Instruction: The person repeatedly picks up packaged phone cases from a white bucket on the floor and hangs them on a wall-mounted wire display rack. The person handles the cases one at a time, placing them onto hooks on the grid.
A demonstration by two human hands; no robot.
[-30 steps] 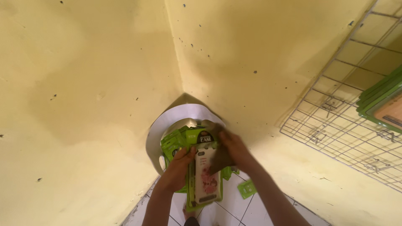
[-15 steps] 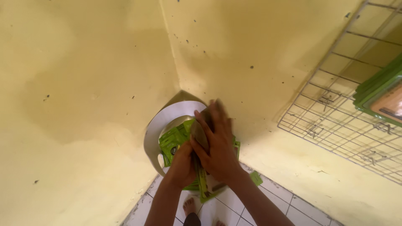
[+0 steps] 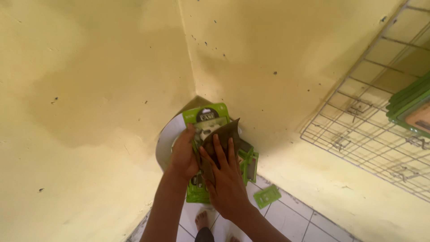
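Head view, only view here. Centre of frame, slightly low: left hand (image 3: 183,154) clamps the left edge of a green blister pack (image 3: 207,117), fingers wrapped round it. Right hand (image 3: 226,179) lies flat on the pack's front, pressing a dark brown cloth (image 3: 224,134) against it; fingers spread, not curled, so it pins the cloth rather than grasps it.

Pack sits upright in the hands; its top end pokes out above the cloth, its bottom end shows below the left wrist. More green packs (image 3: 250,163) bunch just right of the right hand; cannot tell if they are held or lying in the tub.

Change: a second ago both hands held the pack face-up with no cloth on it. Half a second ago the right hand came over the front. Now cloth is on the face and the pack is raised toward the wall corner. Reads as a wipe stroke in progress.

Behind the hands: white round tub (image 3: 166,141) in the corner. Lower centre-right: one small green pack (image 3: 267,196) on the tiled floor (image 3: 309,224). Right edge: wire grid rack (image 3: 371,121) on the yellow wall (image 3: 89,89).
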